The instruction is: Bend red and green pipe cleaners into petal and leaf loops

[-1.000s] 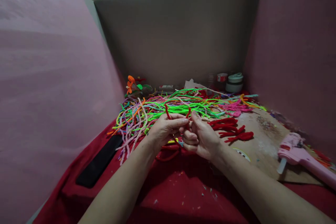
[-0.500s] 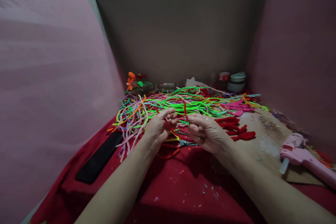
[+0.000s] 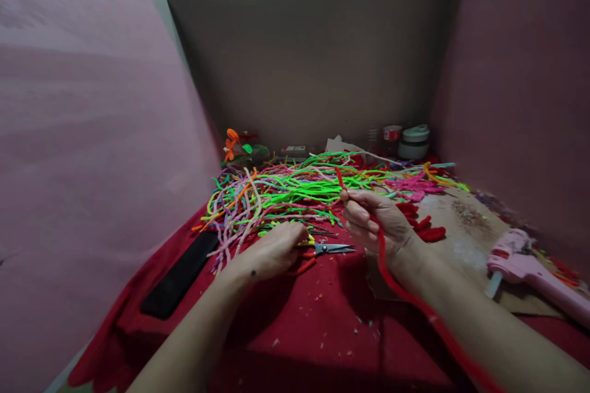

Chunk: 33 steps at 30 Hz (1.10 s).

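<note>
My right hand [image 3: 375,221] is closed on a long red pipe cleaner [image 3: 405,295] that pokes up past the fingers and trails back along my forearm. My left hand [image 3: 271,252] lies low on the red cloth [image 3: 322,331], fingers curled at the yellow handles of small scissors [image 3: 329,249]; whether it grips them is hidden. Just behind both hands spreads a tangled pile of pipe cleaners [image 3: 295,187], mostly neon green with pink, orange and purple.
Red folded pipe-cleaner pieces [image 3: 426,230] lie on a cardboard sheet [image 3: 465,239] at right, beside a pink glue gun [image 3: 530,270]. A black flat bar [image 3: 182,273] lies at left. Jars [image 3: 412,142] and an orange pipe-cleaner flower [image 3: 233,146] stand at the back. Pink walls close both sides.
My hands have parted. The left dropped to the cloth by the scissors. The right drew the red pipe cleaner up and to the right, so that it trails along my forearm.
</note>
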Tool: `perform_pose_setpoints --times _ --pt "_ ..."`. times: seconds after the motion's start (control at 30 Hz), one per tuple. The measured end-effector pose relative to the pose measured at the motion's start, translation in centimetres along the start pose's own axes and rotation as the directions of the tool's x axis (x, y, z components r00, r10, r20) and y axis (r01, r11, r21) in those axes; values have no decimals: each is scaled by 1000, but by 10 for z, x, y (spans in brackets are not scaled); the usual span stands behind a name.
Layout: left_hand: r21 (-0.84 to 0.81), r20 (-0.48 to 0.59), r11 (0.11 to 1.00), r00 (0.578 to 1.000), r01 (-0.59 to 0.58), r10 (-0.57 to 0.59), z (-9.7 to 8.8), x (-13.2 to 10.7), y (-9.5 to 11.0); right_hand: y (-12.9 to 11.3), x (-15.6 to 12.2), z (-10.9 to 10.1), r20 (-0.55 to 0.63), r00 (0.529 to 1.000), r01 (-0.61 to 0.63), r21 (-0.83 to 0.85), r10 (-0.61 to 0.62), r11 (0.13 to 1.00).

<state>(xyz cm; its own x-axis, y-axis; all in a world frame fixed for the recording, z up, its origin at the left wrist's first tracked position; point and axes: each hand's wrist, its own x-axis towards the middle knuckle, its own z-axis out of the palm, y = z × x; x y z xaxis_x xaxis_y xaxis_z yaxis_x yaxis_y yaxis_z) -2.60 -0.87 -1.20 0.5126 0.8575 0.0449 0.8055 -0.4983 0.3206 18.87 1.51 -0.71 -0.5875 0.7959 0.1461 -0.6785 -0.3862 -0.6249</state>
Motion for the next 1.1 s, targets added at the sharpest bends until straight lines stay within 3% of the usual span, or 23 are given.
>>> perform_pose_setpoints --times 0.13,0.23,0.33,0.47,0.57,0.7,0.87,1.1 --pt "248 6 962 993 -117 119 14 -2 7 6 6 -7 -8 1000 16 -55 -17 998" --pt "315 -11 943 993 -105 115 17 -3 4 5 8 -9 -9 999 30 -61 -31 998" --pt "280 -61 960 997 -18 36 10 -2 -6 4 8 -8 -4 999 39 -45 -39 998" --pt "186 -228 978 972 93 -49 -3 0 -18 5 9 -5 -91 993 65 -64 -71 996" --pt "114 -329 991 944 70 -28 -3 2 -18 8 12 -5 -207 969 102 -147 -131 984" --pt "85 -396 996 918 -4 38 9 3 -8 12 14 -7 -279 938 140 -243 -207 960" --pt "85 -424 994 901 -64 94 17 3 -3 15 16 -8 -308 917 156 -309 -254 938" --pt "113 -444 992 891 -48 93 20 4 -7 18 15 -6 -301 916 150 -356 -266 922"
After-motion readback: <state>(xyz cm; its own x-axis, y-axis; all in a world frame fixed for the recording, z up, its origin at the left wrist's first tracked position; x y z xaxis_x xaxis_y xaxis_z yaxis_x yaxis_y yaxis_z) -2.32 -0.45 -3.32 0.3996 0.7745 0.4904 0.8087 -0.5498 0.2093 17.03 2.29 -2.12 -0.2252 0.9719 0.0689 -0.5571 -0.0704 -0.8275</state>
